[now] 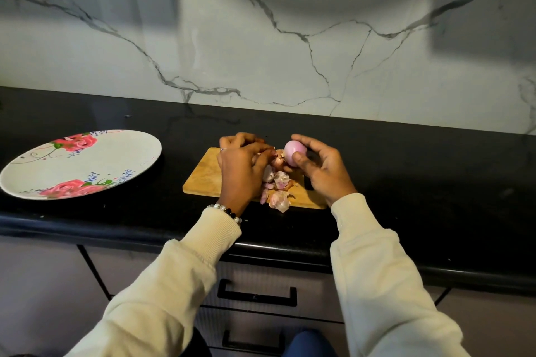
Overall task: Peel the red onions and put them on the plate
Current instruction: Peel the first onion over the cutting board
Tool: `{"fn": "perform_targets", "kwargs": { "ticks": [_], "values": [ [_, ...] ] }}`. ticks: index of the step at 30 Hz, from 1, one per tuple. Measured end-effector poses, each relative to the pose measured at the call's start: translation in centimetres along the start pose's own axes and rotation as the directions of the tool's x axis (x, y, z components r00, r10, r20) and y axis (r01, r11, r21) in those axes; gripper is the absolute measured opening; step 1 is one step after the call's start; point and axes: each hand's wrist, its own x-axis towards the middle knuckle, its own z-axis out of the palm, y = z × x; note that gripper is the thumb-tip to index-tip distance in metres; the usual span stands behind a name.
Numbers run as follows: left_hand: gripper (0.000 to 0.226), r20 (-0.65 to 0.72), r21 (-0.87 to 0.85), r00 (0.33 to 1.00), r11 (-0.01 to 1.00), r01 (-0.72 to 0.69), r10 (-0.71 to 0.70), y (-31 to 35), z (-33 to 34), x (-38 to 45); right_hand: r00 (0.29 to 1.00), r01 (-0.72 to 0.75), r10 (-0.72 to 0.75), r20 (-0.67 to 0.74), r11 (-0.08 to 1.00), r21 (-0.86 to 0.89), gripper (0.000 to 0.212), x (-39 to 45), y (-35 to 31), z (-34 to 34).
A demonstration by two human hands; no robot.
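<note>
A peeled, pale pink onion (pixel 293 151) is held above the wooden cutting board (pixel 203 174) by my right hand (pixel 320 168), thumb and fingers curled round it. Just left of it, my left hand (pixel 242 166) pinches a dark red piece of skin (pixel 274 155) near the onion's base. Loose onion skins (pixel 278 187) lie in a pile on the board below both hands. The white plate (pixel 121 153) with pink roses sits on the black counter far to the left, holding nothing.
The black counter (pixel 420 171) runs wall to wall, backed by a white marble wall. Its front edge lies just under my wrists. Drawers with black handles (pixel 256 295) are below the counter.
</note>
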Motion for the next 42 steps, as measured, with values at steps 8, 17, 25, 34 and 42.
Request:
{"fn": "perform_targets", "kwargs": {
  "ticks": [8,17,25,34,42],
  "values": [
    [0.009,0.099,0.04,0.995,0.999,0.03,-0.034,0.7,-0.1,-0.2,0.998,0.034,-0.031,0.054,0.997,-0.073,0.038,-0.3,-0.6,0.0],
    [0.019,0.062,-0.138,0.985,0.976,0.168,-0.161,1.1,-0.7,-0.2,0.993,0.07,-0.066,0.101,0.997,-0.032,0.034,-0.6,-0.9,0.2],
    [0.021,0.019,0.002,0.98,0.98,0.198,-0.198,1.2,-0.4,-0.2,0.988,0.09,-0.095,0.125,0.995,0.039,0.035,-0.7,-0.8,0.3],
    [0.024,-0.107,0.188,0.99,0.975,0.114,-0.095,0.2,-0.4,-0.1,0.996,0.075,-0.066,-0.061,0.983,0.167,0.034,0.1,0.4,-0.1],
    [0.017,-0.097,0.231,0.988,0.963,0.14,-0.121,0.1,-0.5,0.0,0.991,0.004,0.02,-0.134,0.985,0.17,0.034,0.6,0.9,-0.3]
  ]
}}
